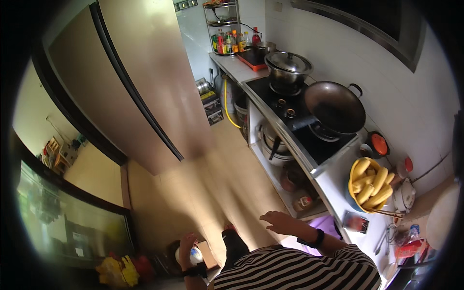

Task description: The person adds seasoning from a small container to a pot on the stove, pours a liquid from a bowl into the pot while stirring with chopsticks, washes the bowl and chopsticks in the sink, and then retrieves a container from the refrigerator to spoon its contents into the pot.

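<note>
My right hand [279, 222] is held out over the floor beside the counter, fingers loosely spread, holding nothing. At the lower left, my left hand [187, 241] hangs in front of a white round object [195, 256] and a cardboard box [207, 253]. Its fingers are partly hidden, so its grip is unclear. To my right, a yellow-rimmed basin [351, 186] on the counter is heaped with yellow corn cobs [378, 181]. A pair of chopsticks [386, 212] lies across its near edge.
A wok [335, 107] and a lidded steel pot [289, 70] sit on the black gas hob [266, 87]. Several sauce bottles [228, 42] stand at the far corner. Pots [277, 145] fill the shelf below. The smooth refrigerator-like panel [152, 79] rises at left; yellow plastic bags [117, 271] lie lower left.
</note>
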The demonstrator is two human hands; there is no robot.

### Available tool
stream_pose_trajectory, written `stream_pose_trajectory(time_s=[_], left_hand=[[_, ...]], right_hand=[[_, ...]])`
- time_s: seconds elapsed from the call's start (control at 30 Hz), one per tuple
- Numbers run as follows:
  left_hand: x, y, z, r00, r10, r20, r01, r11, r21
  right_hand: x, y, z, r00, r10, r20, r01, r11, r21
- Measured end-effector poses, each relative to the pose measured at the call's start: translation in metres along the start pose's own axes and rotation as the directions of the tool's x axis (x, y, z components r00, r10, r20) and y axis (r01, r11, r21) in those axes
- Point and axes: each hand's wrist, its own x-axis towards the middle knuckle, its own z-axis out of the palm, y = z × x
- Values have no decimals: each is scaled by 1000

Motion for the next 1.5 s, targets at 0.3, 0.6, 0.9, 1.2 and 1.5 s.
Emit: stream_pose_trajectory(time_s=[0.3, 0.6, 0.9, 1.2, 1.5], left_hand=[[198, 159, -97, 977, 206, -49, -191, 957, 217], [397, 350, -137, 787, 589, -183, -575, 808, 129], [557, 538, -200, 527, 672, -520, -615, 724, 312], [615, 602, -190, 572, 732, -370, -661, 679, 319], [605, 557, -196, 567, 762, -313, -683, 647, 337]], right_hand=[[192, -22, -60, 996, 26, -84, -30, 998, -46], [339, 34, -106, 991, 121, -49, -122, 992, -24], [481, 88, -166, 987, 77, -144, -77, 997, 4], [509, 78, -184, 939, 304, -157, -313, 949, -33], [605, -50, -157, 899, 132, -418, -50, 978, 201]])
